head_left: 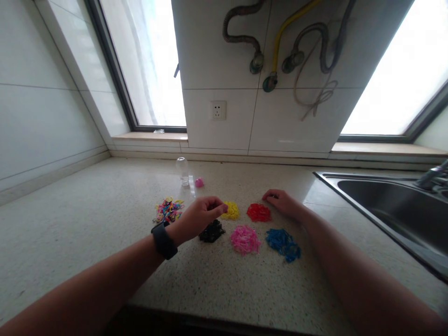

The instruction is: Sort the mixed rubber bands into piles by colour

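My left hand (206, 214), with a black watch on its wrist, is over the near-left side of a yellow pile of small elastic bands (232, 210). Its thumb and fingers are pinched together; anything between them is too small to make out. Below it, partly covered, is a black pile (212, 232). My right hand (281, 201) rests at the right of a red pile (259, 213), fingers curled together, their contents hidden. Nearer me sit a pink pile (245, 240) and a blue pile (284, 244). A mixed-colour pile (168, 210) is left of my left hand.
A clear bottle (182, 172) stands at the back of the speckled counter (87, 224), with a small pink object (199, 182) beside it. On the right is a steel sink (381, 196). Behind rises a tiled wall (217, 135) with hoses and a socket.
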Tool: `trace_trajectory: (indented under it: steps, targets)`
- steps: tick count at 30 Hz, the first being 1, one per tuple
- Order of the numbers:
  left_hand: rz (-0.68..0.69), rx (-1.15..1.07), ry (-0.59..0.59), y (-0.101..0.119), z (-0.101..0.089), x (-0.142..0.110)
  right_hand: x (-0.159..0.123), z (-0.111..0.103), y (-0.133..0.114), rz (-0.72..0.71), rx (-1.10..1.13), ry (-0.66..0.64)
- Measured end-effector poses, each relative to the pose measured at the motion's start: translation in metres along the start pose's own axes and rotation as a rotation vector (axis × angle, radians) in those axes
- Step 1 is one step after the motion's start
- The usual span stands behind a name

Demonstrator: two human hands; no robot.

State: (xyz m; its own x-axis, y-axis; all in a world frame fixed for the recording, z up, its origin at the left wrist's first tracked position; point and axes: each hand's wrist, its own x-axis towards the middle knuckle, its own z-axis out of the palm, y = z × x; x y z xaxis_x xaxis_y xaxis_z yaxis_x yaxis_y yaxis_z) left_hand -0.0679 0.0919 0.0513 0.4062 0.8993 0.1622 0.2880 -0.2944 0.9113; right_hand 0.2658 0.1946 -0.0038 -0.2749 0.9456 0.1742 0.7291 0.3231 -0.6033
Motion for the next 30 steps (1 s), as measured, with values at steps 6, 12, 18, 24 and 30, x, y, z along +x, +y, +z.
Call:
trace_trajectory:
  steps: [6,12,18,24,30]
  targets:
    - [0.004,0.024,0.037,-0.003,-0.006,0.004,0.001,0.002,0.001,0.002,-0.003,0.014]
    - [-0.015,0.000,0.056,0.004,-0.008,0.001,0.002,0.003,0.003,-0.004,0.009,-0.001]
    - [-0.021,-0.054,0.048,0.010,-0.003,-0.004,0.002,0.003,0.002,0.008,0.008,0.007]
    - [-0.022,-0.094,0.046,0.011,-0.001,-0.004,0.002,0.004,0.003,0.009,-0.001,0.004]
    - [-0.002,-0.117,0.051,0.015,-0.002,-0.007,0.003,0.004,0.005,-0.016,-0.005,0.008]
